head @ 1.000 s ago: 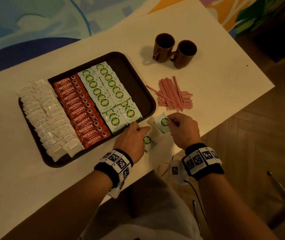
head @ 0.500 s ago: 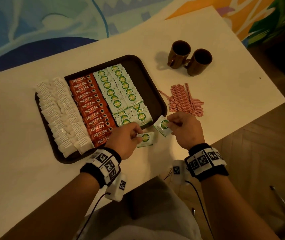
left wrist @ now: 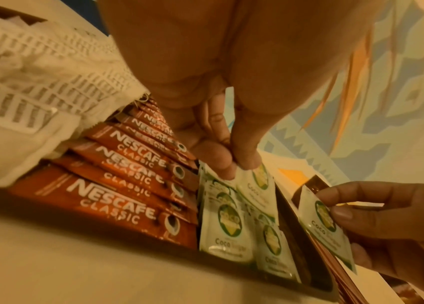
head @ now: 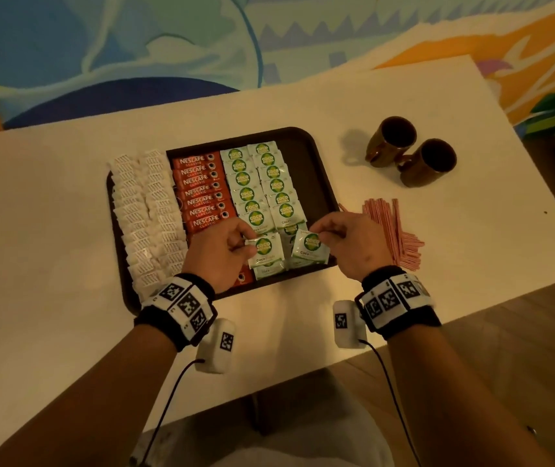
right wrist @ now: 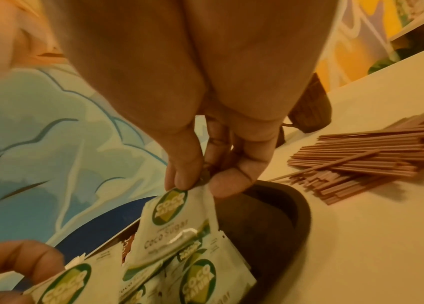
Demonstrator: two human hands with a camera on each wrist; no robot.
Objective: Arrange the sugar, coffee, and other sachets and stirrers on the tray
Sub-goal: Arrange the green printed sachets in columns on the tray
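Fingers point(head: 248, 238) of each hand pinched on a "Coco Sugar" sachet point(head: 310, 248) above "NESCAFÉ CLASSIC" rows point(head: 202, 193).

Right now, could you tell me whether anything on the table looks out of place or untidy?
Yes: the stirrers lie in a loose, crisscrossed pile on the table, right of the tray, not on it. The sachets on the tray sit in neat columns. Each hand pinches one sugar sachet over the tray's near end.
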